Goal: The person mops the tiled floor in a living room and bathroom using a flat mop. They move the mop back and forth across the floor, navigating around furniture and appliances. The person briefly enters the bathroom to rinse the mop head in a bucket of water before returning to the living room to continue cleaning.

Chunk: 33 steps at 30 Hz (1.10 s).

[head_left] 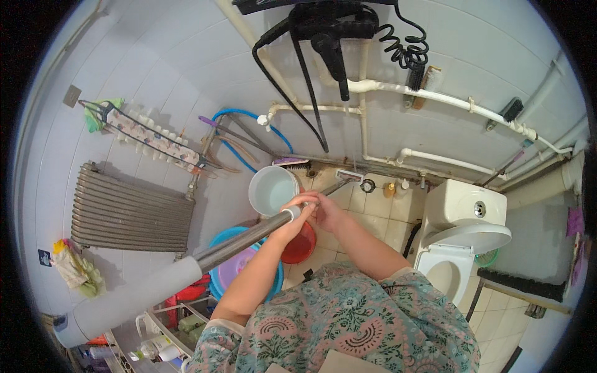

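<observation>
A long grey telescopic mop pole (242,239) slants from the lower left, where it has a thick white handle, toward the floor by the far wall. My left hand (297,221) is closed around the pole near its white collar (291,213). Just beyond, my right hand (328,211) also grips the pole, its fingers partly hidden. At the far end, a flat white mop head (349,176) is down at the tiled floor (367,211). Beside my left hand stands a white bucket (254,193). Beneath my hands is a red basin (301,248), partly covered by my left forearm.
A blue basin (216,283) with a purple one (235,266) stands left of me. On the right is a toilet (463,202) with its lid up. A drain (367,186) and small bottles (402,186) lie near the far wall. A radiator (130,211) hangs left.
</observation>
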Each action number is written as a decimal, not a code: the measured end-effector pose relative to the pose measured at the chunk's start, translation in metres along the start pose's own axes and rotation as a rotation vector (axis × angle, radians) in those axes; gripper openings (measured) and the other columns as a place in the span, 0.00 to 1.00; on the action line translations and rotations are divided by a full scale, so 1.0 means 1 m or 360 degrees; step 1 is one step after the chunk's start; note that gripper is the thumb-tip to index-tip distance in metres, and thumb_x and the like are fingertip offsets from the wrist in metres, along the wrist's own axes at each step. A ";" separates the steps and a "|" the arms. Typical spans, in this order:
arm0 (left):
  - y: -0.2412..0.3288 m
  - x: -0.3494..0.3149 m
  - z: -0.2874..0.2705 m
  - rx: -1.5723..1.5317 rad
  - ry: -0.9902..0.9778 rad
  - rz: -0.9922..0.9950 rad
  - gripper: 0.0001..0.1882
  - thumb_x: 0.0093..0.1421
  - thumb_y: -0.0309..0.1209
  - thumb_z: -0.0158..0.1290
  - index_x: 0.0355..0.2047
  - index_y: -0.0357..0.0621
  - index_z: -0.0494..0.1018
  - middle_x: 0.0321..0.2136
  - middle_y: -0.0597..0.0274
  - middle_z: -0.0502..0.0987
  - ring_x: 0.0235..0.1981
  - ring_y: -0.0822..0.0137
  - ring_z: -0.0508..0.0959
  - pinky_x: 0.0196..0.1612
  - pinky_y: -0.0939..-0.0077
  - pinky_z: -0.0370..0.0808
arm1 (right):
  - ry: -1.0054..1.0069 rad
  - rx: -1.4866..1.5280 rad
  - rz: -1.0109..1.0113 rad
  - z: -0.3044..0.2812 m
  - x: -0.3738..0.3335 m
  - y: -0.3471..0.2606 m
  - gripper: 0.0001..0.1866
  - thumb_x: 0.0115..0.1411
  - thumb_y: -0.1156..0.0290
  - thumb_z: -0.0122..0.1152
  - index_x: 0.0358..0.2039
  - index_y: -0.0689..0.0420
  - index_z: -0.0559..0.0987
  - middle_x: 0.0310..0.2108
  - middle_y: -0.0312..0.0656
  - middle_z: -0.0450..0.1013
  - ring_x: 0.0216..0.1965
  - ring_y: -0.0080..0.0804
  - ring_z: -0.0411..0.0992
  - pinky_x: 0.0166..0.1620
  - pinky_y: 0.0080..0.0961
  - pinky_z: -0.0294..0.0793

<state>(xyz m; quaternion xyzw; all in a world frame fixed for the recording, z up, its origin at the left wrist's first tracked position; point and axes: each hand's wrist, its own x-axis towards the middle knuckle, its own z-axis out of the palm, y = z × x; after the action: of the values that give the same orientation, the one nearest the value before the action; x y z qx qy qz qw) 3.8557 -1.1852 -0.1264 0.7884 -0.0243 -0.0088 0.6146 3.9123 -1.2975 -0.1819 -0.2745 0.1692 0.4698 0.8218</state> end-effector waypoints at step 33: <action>0.049 0.099 0.003 0.0301 -0.0101 -0.0188 0.06 0.56 0.21 0.48 0.33 0.38 0.73 0.41 0.59 0.77 0.48 0.64 0.72 0.54 0.70 0.65 | 0.0957 -0.3799 -0.2570 0.068 -0.041 -0.239 0.36 0.50 0.76 0.51 0.62 0.57 0.55 0.65 0.35 0.48 0.64 0.34 0.48 0.64 0.34 0.46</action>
<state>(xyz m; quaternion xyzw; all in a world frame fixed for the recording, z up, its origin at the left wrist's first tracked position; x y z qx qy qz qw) 3.9533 -1.2047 -0.0778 0.8422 0.0020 -0.0676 0.5349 4.0994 -1.3811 -0.0362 -0.8780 -0.3452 -0.3215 0.0816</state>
